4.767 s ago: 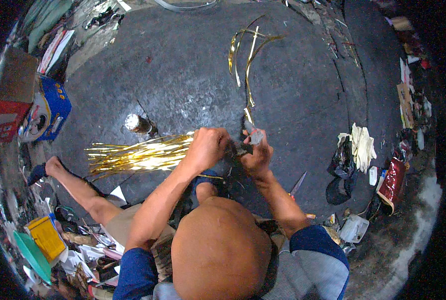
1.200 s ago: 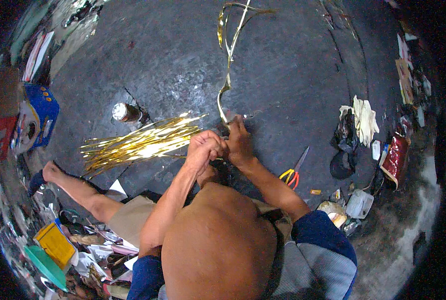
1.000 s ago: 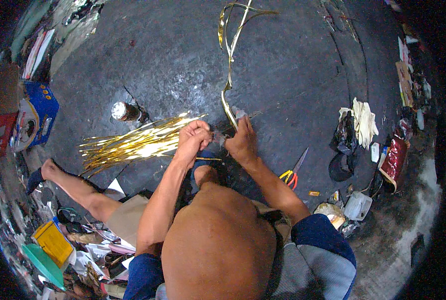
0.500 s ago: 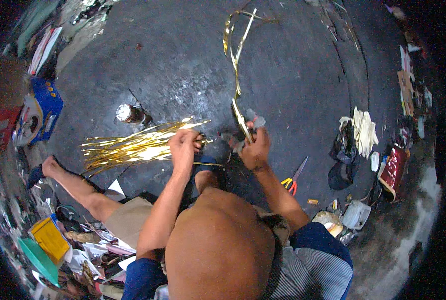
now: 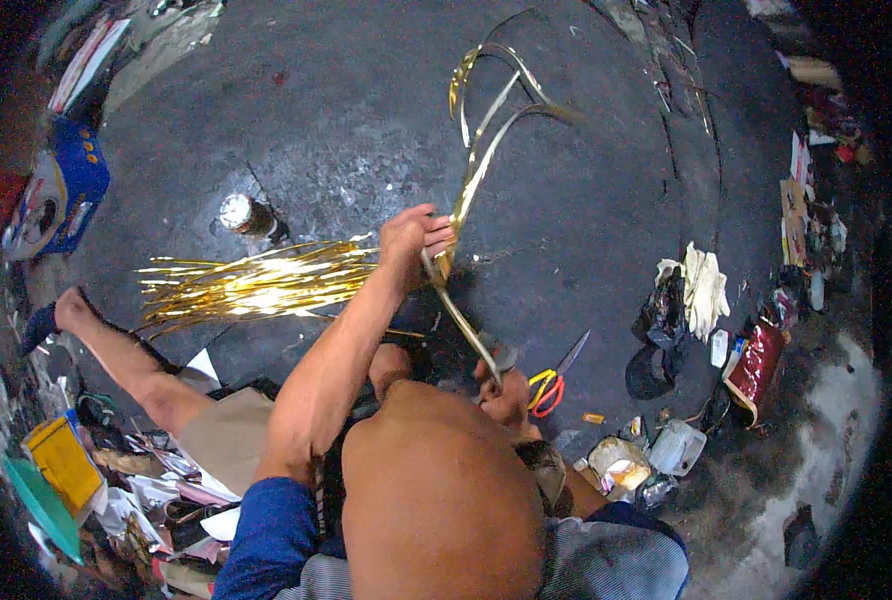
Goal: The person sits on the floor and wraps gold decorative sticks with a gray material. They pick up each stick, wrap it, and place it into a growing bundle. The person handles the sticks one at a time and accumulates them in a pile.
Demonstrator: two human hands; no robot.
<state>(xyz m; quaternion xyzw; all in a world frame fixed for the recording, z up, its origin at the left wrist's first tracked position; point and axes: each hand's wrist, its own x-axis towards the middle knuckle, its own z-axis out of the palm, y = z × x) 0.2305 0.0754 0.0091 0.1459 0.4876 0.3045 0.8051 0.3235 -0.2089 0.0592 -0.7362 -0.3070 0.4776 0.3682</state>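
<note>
A long bunch of shiny gold strips stretches up from my hands, its far ends fanning and curling above the dark floor. My left hand is closed around the bunch at about its middle. Lower down, my right hand grips the narrow stem end near my knee; some of its fingers are hidden, and something greyish covers a fingertip. To the left of my left hand, a loose pile of similar gold strips lies on the floor.
A dark jar with a whitish top stands behind the pile. Scissors with red and yellow handles lie right of my right hand. Farther right are a pale glove and a dark red packet. Papers and scraps clutter the lower left.
My left hand has left the pile, moved up and right, and taken hold of the bunch. My right hand has drawn down toward my body with the stem end.
</note>
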